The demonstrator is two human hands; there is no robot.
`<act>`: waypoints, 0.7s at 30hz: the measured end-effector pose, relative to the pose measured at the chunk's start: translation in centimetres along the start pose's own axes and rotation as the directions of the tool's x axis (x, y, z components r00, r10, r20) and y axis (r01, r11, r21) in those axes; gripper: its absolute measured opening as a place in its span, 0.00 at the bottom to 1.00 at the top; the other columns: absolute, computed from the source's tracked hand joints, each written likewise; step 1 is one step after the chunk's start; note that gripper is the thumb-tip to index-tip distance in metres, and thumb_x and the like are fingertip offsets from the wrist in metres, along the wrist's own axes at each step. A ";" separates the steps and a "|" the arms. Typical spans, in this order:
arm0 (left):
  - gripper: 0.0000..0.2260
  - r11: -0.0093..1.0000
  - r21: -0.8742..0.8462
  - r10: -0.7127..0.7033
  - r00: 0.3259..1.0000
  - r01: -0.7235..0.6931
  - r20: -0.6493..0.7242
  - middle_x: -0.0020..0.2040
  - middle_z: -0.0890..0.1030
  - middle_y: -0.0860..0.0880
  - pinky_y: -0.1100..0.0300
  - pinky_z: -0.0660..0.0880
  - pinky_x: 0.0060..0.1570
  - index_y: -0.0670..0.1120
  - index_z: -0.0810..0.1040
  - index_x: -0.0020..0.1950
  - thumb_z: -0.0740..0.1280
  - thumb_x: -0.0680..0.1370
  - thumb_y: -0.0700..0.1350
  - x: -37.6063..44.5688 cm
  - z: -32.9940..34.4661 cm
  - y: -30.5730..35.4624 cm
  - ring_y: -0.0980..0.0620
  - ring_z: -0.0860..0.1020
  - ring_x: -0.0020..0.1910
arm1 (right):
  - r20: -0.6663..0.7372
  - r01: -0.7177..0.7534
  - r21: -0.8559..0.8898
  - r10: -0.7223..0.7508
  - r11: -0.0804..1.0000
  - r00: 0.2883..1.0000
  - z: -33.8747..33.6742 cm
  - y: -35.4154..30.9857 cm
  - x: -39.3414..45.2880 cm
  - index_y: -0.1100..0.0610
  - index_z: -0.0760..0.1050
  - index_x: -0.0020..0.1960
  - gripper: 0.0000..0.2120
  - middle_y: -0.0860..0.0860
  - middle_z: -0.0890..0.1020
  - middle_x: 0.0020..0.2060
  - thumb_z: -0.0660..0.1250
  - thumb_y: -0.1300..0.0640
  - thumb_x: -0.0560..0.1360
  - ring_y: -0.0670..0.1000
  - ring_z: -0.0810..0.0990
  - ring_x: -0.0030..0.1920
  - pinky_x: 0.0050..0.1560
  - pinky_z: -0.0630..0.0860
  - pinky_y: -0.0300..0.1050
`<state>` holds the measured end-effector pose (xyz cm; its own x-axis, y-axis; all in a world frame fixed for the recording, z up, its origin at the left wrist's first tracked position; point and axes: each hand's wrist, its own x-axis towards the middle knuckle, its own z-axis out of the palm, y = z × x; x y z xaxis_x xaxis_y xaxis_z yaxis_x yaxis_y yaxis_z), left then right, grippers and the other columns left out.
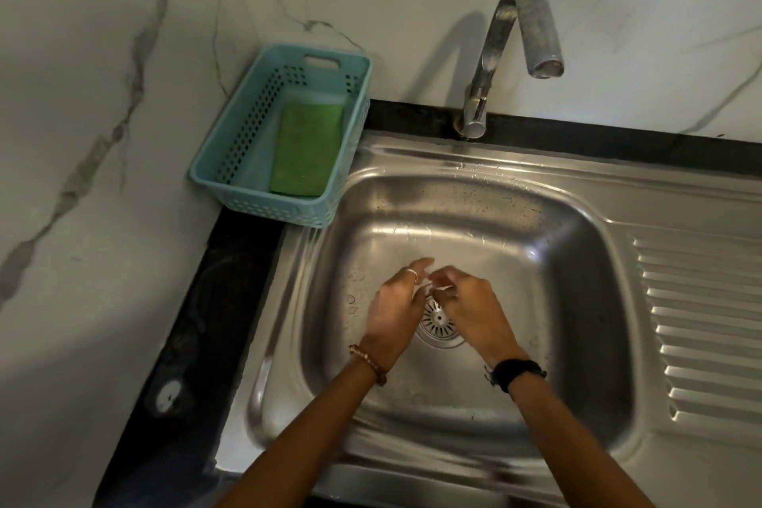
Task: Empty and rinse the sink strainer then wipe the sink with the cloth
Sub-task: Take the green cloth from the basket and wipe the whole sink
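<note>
Both hands are down in the steel sink (577,260), which curves away on every side of them; its basin looks wet, with droplets on the wall just beyond the fingertips and to the left of the left hand. Up and to the right of the hands, the tap (515,33) arches over the basin, and no water shows at its spout. Well off to the upper left of the left hand, on the dark counter, sits a blue basket (231,173) with the green cloth (307,148) lying flat inside it.

The left hand (393,311) is loosely open, fingers stretched forward and empty as far as I can see. The right hand (474,311) is curled, its fingertips pinched toward something small and pale between the two hands, too blurred to name, so I cannot tell whether it grips anything. Directly beneath and between the hands the strainer (439,320) sits seated in the drain, partly hidden by both.

My guess is that the strainer part is either ending or barely begun; the pictures do not settle which. The wiping plainly remains, since the cloth lies untouched in its basket.
</note>
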<state>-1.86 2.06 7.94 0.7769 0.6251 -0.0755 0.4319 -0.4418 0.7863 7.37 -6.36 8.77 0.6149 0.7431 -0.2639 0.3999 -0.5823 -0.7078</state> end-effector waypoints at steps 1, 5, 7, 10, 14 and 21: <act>0.19 0.999 -0.016 0.026 0.997 -0.028 -0.069 0.62 0.78 0.47 0.56 0.75 0.58 0.48 0.71 0.66 0.61 0.77 0.36 0.3 -1.6 0.7 0.50 0.78 0.58 | -0.030 0.051 0.041 -0.050 0.998 0.998 -0.8 -1.7 0.3 0.54 0.76 0.57 0.10 0.51 0.84 0.51 0.63 0.60 0.77 0.47 0.82 0.48 0.51 0.78 0.39; 0.15 0.973 0.052 0.226 0.897 -0.224 -0.380 0.57 0.81 0.46 0.63 0.72 0.57 0.46 0.76 0.60 0.61 0.75 0.35 1.6 -9.1 3.0 0.53 0.78 0.55 | -0.143 0.304 0.157 -0.283 0.940 0.948 -3.5 -9.5 2.0 0.52 0.78 0.52 0.08 0.49 0.84 0.46 0.62 0.60 0.77 0.47 0.82 0.45 0.49 0.80 0.43; 0.13 0.930 0.241 0.365 0.765 -0.277 -0.531 0.53 0.82 0.45 0.68 0.68 0.56 0.44 0.77 0.57 0.60 0.75 0.36 2.3 -12.8 3.5 0.53 0.76 0.54 | -0.198 0.406 0.167 -0.373 0.898 0.906 -4.4 -13.3 3.3 0.54 0.79 0.51 0.08 0.51 0.85 0.46 0.62 0.60 0.77 0.48 0.82 0.44 0.46 0.80 0.42; 0.13 0.869 0.488 0.372 0.765 -0.086 -0.527 0.54 0.81 0.39 0.54 0.69 0.61 0.40 0.78 0.56 0.58 0.75 0.38 5.0 -17.2 2.4 0.43 0.74 0.61 | -0.222 0.478 0.082 -0.451 0.875 0.864 -4.4 -18.5 6.3 0.56 0.79 0.50 0.08 0.54 0.85 0.43 0.61 0.59 0.77 0.52 0.83 0.42 0.43 0.81 0.49; 0.15 0.898 0.362 -0.079 0.901 0.250 -0.427 0.63 0.75 0.38 0.50 0.67 0.64 0.40 0.74 0.63 0.58 0.78 0.38 7.6 -19.9 -1.2 0.43 0.70 0.66 | -0.048 0.434 -0.222 -0.455 0.873 0.889 -1.9 -22.6 11.4 0.63 0.77 0.50 0.09 0.61 0.82 0.48 0.58 0.62 0.76 0.61 0.81 0.50 0.47 0.78 0.50; 0.16 0.857 0.381 -0.125 0.856 0.348 -0.501 0.63 0.76 0.41 0.50 0.66 0.61 0.47 0.76 0.63 0.58 0.76 0.39 7.8 -18.7 -2.9 0.44 0.70 0.65 | 0.217 0.335 -0.631 -0.255 0.700 0.942 2.8 -23.1 16.6 0.65 0.73 0.59 0.14 0.61 0.77 0.59 0.53 0.64 0.80 0.58 0.76 0.60 0.56 0.74 0.48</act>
<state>-5.61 20.29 16.59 0.3820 0.9128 0.1442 0.8147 -0.4063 0.4138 6.42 20.35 18.86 0.3299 0.9202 -0.2106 0.9146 -0.3668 -0.1699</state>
